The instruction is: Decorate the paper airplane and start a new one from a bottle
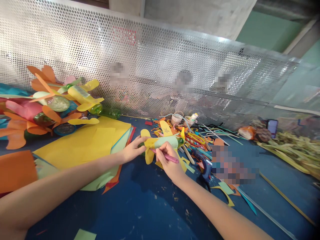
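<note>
Seen from the head view, holds a model plane (pixel 166 142) above the blue table (pixel 150 206), between the yellow sheets (pixel 82 143) and a heap of paper scraps (pixel 197 141). Grips the tail end with the fingers of the left hand (pixel 132 149), thumb on the near side. Clasps a pink pen (pixel 171 157) in the fingers of the right hand (pixel 170 163), pointing leftward at the yellow paper near the tail; cannot tell whether touching it with the tip. Shows a pale green band around the body, yellow wings and a star on the far wing.

Also includes, at far left, a pile of bottle models (pixel 60 103) in orange, yellow and pink. Has a cup (pixel 177 118) and a white bottle (pixel 193 117) beyond the scraps, then a phone (pixel 272 128) beside dry leaves (pixel 292 150) at far right. Ends behind at a perforated metal screen (pixel 150 66).
</note>
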`<state>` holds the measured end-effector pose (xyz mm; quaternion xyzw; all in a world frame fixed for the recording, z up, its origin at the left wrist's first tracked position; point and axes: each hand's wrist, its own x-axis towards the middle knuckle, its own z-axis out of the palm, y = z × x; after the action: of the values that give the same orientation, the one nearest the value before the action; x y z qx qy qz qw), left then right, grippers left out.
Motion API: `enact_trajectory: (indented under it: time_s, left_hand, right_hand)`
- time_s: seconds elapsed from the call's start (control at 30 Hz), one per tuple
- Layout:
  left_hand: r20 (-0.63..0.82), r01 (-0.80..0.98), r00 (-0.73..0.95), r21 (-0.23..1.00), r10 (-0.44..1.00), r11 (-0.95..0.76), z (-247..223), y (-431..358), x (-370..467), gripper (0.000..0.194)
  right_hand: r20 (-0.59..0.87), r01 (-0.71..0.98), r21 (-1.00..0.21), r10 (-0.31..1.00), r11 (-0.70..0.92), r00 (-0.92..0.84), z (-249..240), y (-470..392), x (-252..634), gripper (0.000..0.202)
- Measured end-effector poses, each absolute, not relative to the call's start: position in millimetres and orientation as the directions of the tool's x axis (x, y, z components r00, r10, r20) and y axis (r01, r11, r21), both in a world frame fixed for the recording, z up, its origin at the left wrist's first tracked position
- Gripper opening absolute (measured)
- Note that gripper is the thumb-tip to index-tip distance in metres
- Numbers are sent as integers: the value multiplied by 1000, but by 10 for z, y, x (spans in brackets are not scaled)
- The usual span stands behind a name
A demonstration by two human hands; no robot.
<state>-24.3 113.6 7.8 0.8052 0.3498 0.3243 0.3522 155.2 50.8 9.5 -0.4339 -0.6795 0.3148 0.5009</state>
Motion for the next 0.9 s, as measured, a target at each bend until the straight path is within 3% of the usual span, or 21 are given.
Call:
enact_trajectory:
  time_s: [0.9]
  left_hand:
    - [251, 366, 554, 783, 794, -503, 107, 1123, -246, 44]
  right_hand:
    - [449, 380, -807, 888, 452, -101, 89, 549, 1600, 22]
